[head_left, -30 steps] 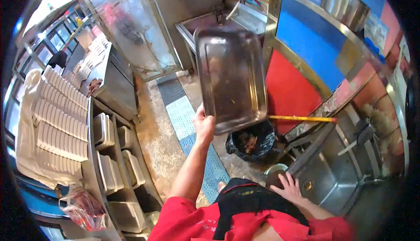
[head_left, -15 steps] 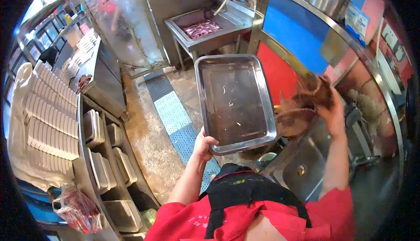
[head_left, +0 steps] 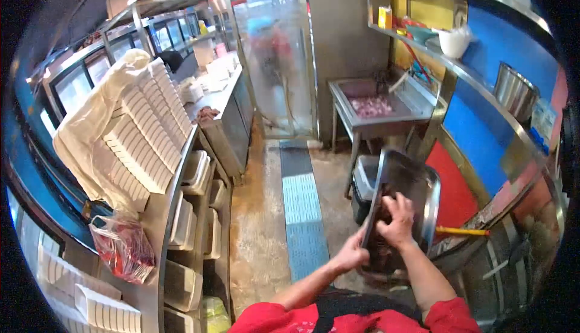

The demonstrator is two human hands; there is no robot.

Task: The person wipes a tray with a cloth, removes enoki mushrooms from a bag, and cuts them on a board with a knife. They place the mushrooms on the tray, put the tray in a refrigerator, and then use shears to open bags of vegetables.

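A deep rectangular metal tray (head_left: pixel 411 173) is tilted up in front of me, its inside turned to the right. My left hand (head_left: pixel 351 253) is closed on its near left edge. Inside the tray is my right hand (head_left: pixel 396 219), fingers bent, pressing a brown cloth (head_left: pixel 382 213) against the metal. Much of the cloth is hidden under the fingers and in the tray's shadow.
A metal sink (head_left: pixel 423 112) with pinkish pieces stands ahead. On the left counter are stacked white dishes (head_left: pixel 142 145) and a plastic bag (head_left: pixel 122 245); bins (head_left: pixel 184 284) fill shelves below. A yellow-handled tool (head_left: pixel 462 231) juts out at right.
The brown cloth has gone from beside the tray into it, with my right hand. The tray has tilted and turned. My view has risen and swung left.
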